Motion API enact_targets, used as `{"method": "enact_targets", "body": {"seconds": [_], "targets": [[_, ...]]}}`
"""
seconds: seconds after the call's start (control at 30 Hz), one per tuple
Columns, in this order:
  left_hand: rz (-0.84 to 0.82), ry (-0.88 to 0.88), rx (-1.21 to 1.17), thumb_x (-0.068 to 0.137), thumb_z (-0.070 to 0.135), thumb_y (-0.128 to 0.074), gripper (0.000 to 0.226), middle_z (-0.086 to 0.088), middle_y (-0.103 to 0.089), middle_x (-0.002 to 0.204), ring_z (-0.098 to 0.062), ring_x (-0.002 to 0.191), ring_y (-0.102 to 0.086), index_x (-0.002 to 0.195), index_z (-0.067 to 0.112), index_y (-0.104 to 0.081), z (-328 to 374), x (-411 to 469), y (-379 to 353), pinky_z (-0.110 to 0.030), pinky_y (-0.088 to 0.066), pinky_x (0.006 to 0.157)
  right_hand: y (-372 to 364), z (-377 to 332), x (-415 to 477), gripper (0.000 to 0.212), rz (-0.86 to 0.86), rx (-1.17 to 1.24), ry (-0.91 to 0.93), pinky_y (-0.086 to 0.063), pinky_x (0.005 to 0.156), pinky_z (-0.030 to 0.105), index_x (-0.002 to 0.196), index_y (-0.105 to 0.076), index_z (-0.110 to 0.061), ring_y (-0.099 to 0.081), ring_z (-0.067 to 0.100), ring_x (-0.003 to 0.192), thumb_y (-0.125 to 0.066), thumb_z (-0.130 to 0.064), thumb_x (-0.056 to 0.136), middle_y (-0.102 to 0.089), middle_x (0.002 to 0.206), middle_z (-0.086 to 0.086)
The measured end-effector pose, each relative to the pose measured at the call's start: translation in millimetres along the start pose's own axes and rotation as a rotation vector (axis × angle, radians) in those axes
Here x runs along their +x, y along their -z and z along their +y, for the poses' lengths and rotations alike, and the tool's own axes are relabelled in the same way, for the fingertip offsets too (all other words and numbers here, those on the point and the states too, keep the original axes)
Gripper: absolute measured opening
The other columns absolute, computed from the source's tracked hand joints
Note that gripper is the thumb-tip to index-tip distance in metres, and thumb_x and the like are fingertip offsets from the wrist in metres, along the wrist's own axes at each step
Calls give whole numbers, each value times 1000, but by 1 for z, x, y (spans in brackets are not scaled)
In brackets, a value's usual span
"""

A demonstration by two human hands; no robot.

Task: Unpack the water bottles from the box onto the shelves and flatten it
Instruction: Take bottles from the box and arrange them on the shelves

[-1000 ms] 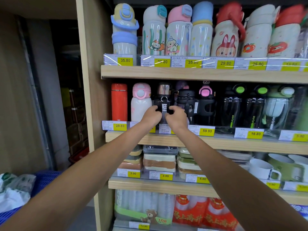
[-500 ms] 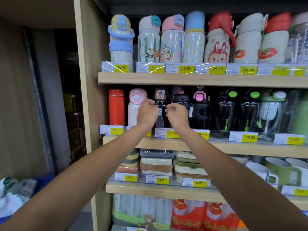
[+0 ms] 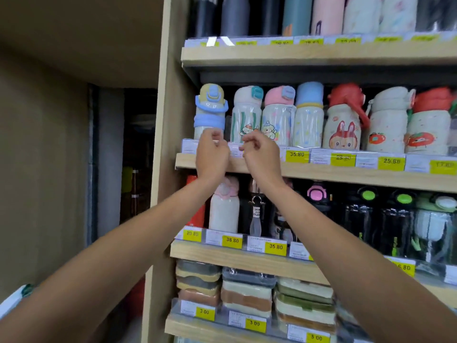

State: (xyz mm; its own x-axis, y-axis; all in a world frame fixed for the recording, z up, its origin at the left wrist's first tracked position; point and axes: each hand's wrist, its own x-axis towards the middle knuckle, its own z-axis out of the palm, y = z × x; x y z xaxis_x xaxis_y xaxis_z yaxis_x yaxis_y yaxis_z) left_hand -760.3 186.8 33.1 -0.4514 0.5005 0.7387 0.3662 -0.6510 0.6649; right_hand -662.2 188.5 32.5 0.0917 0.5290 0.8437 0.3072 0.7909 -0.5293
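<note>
Before the shelf (image 3: 346,175) of cartoon-printed bottles (image 3: 309,120), the left hand (image 3: 212,153) and right hand (image 3: 262,154) hover (fingers curled).

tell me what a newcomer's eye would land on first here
First, the person's left grip and right grip, held up side by side mid-frame with fingers curled, in front of the price-tag strip. Just behind them stands a row of pastel cartoon bottles, the rabbit bottle with its red lid standing out. Yellow price tags line every shelf edge.
</note>
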Motion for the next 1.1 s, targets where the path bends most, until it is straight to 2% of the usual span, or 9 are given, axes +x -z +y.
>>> {"method": "enact_targets", "body": {"seconds": [0.1,0.2,0.27,0.37,0.5,0.6,0.77,0.93,1.1], "targets": [[-26,-25,31,89,6,-44,34,-10,-47,130,-24,116,-49,123,4,-48,1,34,21,-32,-40,99,-19,-18,16,29,-31,-44,25,-41,78,19,112,-64,-11,-58,15,96,-45,-8,90,-65,99,-1],[-141,9,116,88,8,-44,24,-10,-48,120,-31,105,-50,111,7,-49,2,62,35,-34,-40,85,-36,-27,27,31,-74,-20,-2,-37,57,6,116,-59,-9,-52,7,75,-44,-4,89,-54,81,-13],[-255,68,135,89,10,-42,17,0,-43,109,-23,100,-45,101,21,-43,2,75,43,-30,-37,81,-51,-30,36,28,-122,-42,-49,-39,57,14,110,-57,-12,-50,12,75,-43,-3,87,-54,82,-7],[-403,115,166,91,12,-40,49,-4,-39,140,-24,122,-44,140,13,-35,-7,91,51,-29,-37,94,-71,-30,50,16,-127,-156,-80,-29,53,23,87,-48,-19,-46,19,76,-41,-5,85,-50,78,-4],[-461,14,135,85,4,-42,29,4,-59,96,-16,93,-53,111,14,-50,-21,104,52,-22,-43,67,-93,-24,57,12,-23,-251,-111,-29,53,26,91,-49,-15,-50,23,80,-42,-8,84,-55,86,3],[-460,-21,114,81,3,-46,39,-5,-63,113,-22,105,-60,119,7,-55,-24,108,44,-31,-50,84,-99,-21,61,21,10,-344,-132,-34,64,28,101,-55,-8,-56,30,88,-45,-11,83,-62,97,11],[-427,56,202,87,13,-47,44,-17,-39,132,-33,117,-48,130,6,-37,-28,118,37,-40,-44,97,-101,-20,71,23,-12,-456,-173,-34,66,29,104,-55,-6,-57,31,90,-47,-10,82,-62,104,15],[-484,24,223,86,6,-41,53,-13,-33,133,-28,104,-47,137,17,-31,-41,125,44,-31,-40,85,-103,-15,75,23,-57,-547,-157,-35,67,29,100,-57,-6,-53,30,85,-45,-9,81,-59,95,10],[-509,18,239,86,5,-41,61,-13,-32,135,-32,112,-49,143,21,-25,-47,125,45,-32,-42,88,-104,-5,71,16,40,-517,-89,-28,58,28,87,-56,-9,-54,31,82,-43,-4,78,-60,86,7]]}}
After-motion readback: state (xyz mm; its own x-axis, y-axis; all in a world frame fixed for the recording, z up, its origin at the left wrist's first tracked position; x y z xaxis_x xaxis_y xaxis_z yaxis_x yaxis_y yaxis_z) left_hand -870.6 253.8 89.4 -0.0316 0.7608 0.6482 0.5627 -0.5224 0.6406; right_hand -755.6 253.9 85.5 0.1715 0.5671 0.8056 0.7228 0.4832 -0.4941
